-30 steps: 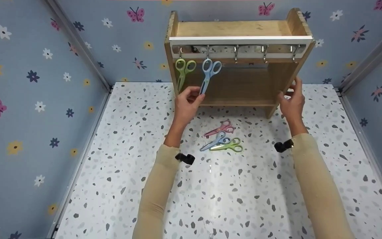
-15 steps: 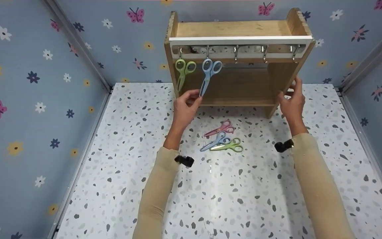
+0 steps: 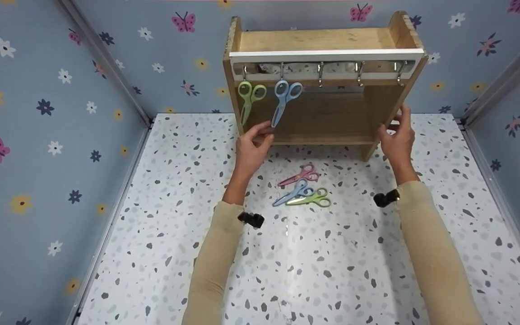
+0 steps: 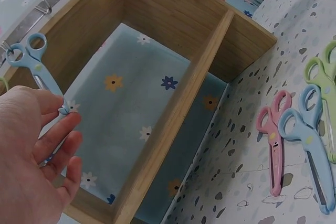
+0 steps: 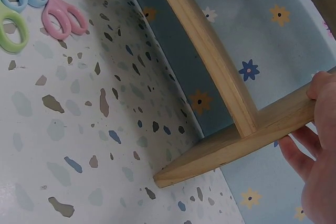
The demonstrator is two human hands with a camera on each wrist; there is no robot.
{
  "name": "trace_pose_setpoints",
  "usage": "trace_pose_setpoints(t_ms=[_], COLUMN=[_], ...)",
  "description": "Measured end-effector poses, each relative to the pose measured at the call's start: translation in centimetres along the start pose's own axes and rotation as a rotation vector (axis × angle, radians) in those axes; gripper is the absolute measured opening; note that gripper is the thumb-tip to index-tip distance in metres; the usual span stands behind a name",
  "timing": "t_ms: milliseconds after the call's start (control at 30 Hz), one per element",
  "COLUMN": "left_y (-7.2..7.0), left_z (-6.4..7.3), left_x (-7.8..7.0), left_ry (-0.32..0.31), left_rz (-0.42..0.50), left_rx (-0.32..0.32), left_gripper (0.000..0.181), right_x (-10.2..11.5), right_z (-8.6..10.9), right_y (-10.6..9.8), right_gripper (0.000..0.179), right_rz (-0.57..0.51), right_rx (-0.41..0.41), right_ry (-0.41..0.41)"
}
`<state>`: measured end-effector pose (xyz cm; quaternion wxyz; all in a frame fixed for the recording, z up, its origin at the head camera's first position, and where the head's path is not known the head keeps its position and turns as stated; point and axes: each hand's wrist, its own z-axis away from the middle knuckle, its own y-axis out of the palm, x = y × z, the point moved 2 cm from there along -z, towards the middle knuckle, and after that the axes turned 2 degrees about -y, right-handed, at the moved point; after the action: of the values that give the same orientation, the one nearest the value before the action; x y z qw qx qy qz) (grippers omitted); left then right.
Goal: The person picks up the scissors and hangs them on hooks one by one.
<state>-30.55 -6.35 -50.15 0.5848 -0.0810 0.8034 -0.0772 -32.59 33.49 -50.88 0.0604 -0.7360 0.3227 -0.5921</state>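
Note:
A wooden rack (image 3: 327,137) with a strip of metal hooks (image 3: 320,74) stands against the back wall. On its leftmost hook hang green scissors (image 3: 247,101); light-blue scissors (image 3: 282,101) hang on the second, tips down. My left hand (image 3: 252,151) is at the tip of these blue scissors, thumb and forefinger apart; whether it touches the tip is unclear. In the left wrist view the blue scissors (image 4: 39,69) end between the fingertips. My right hand (image 3: 397,137) grips the rack's right side panel (image 5: 236,142), thumb on one face, fingers on the other.
Pink scissors (image 3: 299,175), a second light-blue pair (image 3: 294,193) and a second green pair (image 3: 312,197) lie together on the speckled white tabletop (image 3: 323,271) before the rack. Flower-patterned walls (image 3: 52,149) enclose the back and both sides.
The left hand's thumb and forefinger have parted at the blue scissors' tip, and the hand has shifted slightly down and left. The blue tip has swung up a little. The right hand stays put.

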Motion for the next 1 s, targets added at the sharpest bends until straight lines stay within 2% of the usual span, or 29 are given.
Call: trace_pose_setpoints(t_ms=[433,733,1000], left_y=[0.23,0.17,0.08], left_z=[-0.19,-0.08,0.56], left_x=[0.15,0.33,0.91], left_ry=[0.025,0.019,-0.023], left_rz=[-0.01,0.005,0.004], left_rx=[0.013,0.019,0.035], left_gripper=[0.041,0.041,0.039], right_x=[-0.08,0.16,0.15], right_z=[-0.08,-0.11,-0.09], right_y=[0.01,-0.03,-0.06], right_gripper=[0.073,0.072,0.072], right_rz=[-0.001,-0.002,-0.011], right_rx=[0.01,0.014,0.018], right_ry=[0.007,0.019,0.025])
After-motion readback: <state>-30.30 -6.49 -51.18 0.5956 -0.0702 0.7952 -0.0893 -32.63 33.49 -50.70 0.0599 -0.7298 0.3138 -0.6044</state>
